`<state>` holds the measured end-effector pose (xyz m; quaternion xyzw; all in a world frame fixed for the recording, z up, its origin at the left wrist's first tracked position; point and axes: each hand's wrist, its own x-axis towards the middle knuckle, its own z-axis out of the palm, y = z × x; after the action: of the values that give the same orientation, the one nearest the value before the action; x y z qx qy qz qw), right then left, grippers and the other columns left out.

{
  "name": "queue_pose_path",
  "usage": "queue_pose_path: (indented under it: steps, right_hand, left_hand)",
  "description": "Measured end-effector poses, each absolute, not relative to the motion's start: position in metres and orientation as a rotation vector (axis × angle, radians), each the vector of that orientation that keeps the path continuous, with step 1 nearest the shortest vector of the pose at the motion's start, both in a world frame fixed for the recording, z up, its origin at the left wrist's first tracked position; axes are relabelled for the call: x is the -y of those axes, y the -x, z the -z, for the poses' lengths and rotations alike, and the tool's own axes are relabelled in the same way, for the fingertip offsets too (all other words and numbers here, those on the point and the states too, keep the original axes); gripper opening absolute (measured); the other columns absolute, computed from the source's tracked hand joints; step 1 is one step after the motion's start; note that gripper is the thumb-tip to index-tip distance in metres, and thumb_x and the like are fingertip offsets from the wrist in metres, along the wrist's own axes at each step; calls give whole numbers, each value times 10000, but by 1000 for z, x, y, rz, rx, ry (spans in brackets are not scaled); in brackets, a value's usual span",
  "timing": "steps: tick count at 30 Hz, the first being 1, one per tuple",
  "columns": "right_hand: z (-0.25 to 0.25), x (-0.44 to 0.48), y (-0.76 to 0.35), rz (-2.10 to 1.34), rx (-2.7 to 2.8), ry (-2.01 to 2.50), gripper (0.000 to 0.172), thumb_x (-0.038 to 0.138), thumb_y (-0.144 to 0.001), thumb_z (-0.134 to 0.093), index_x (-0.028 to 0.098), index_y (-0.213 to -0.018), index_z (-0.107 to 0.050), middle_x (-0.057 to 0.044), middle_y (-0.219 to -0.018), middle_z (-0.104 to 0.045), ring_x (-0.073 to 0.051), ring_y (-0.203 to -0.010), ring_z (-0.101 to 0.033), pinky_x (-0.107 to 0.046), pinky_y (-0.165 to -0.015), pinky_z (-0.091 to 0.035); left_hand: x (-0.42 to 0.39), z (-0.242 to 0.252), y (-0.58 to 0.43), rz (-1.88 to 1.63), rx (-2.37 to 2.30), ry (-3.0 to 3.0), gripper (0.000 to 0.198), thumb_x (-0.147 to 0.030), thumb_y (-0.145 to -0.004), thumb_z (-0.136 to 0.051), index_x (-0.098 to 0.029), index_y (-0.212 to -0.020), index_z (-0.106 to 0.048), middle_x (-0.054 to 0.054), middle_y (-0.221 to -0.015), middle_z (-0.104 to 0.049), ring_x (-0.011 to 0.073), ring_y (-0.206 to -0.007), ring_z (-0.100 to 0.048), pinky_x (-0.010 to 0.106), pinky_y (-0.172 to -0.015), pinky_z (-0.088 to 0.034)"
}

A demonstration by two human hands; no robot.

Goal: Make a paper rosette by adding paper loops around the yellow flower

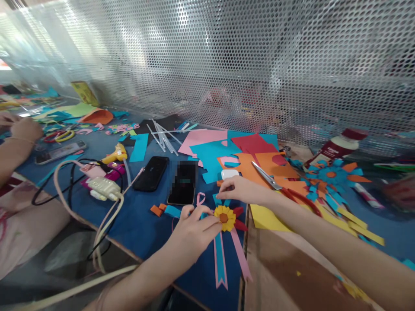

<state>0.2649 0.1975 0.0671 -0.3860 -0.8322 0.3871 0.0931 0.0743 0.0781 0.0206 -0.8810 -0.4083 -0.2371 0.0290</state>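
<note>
A yellow paper flower (225, 217) with an orange centre, red petals and pink-and-blue ribbon tails (221, 259) lies on the blue table near the front edge. My left hand (193, 227) is closed, its fingers pinching the flower's left side. My right hand (242, 189) reaches in from the right and pinches a small blue paper piece at the flower's top edge. Red-handled scissors (279, 185) lie just behind my right wrist on orange paper.
Two black phones (151, 172) (183, 183) lie left of the flower. A yellow glue gun (116, 154), cables, glue sticks and coloured paper sheets (214, 149) cover the table. A blue-orange paper flower (330, 177) and a glue bottle (337, 147) sit right. Another person's hands (22, 129) work at far left. A perforated metal screen stands behind.
</note>
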Motion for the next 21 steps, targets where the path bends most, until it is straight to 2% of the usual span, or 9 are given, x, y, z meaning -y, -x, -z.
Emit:
queue_pose_path:
  steps: [3,7,10,15,18,21]
  right_hand:
    - [-72,-198,-266,-1086,2501,1214,408,564,-786,-604,168,-760,-699,-30,-762,-648,-142,-679,-543,-256,-577,-382]
    - [-80,-185,-269,-668,2441,1328,324,456,-873,-547,172,-797,-685,-35,-765,-640,-141,-668,-542,-264,-593,-380]
    - [-79,-158,-274,-308,2473,1183,266,373,-917,-514,187,-825,-680,-38,-795,-630,-148,-717,-553,-280,-654,-385]
    - [-58,-110,-280,282,2630,832,337,335,-965,-412,186,-831,-683,-25,-679,-564,-171,-671,-503,-311,-614,-330]
    - [-46,-97,-281,452,2613,787,361,319,-964,-410,166,-751,-658,-26,-660,-555,-186,-679,-492,-328,-612,-314]
    - [-42,-95,-280,522,2622,785,321,209,-949,-423,167,-712,-635,-21,-665,-549,-188,-681,-485,-333,-616,-293]
  left_hand:
    - [-77,-23,-72,755,1254,2715,207,-230,-943,-513,-274,-1099,-641,-20,-1108,-702,190,-1035,-551,374,-825,-325]
    - [-80,-34,-61,840,1423,2703,280,-368,-909,-551,-253,-1156,-616,22,-1132,-688,209,-977,-569,376,-806,-349]
    - [-84,-40,-54,801,1598,2711,229,-319,-889,-589,-248,-1100,-643,25,-1085,-694,215,-973,-561,374,-815,-358]
    - [-89,-39,-57,641,1666,2705,143,-265,-882,-604,-266,-1004,-678,6,-968,-702,220,-932,-560,391,-796,-316]
    - [-91,-42,-62,620,1701,2680,128,-253,-895,-585,-261,-981,-679,0,-957,-709,221,-929,-558,400,-788,-288]
    - [-95,-46,-65,612,1751,2655,127,-232,-897,-582,-261,-970,-681,-9,-967,-713,221,-937,-556,410,-788,-270]
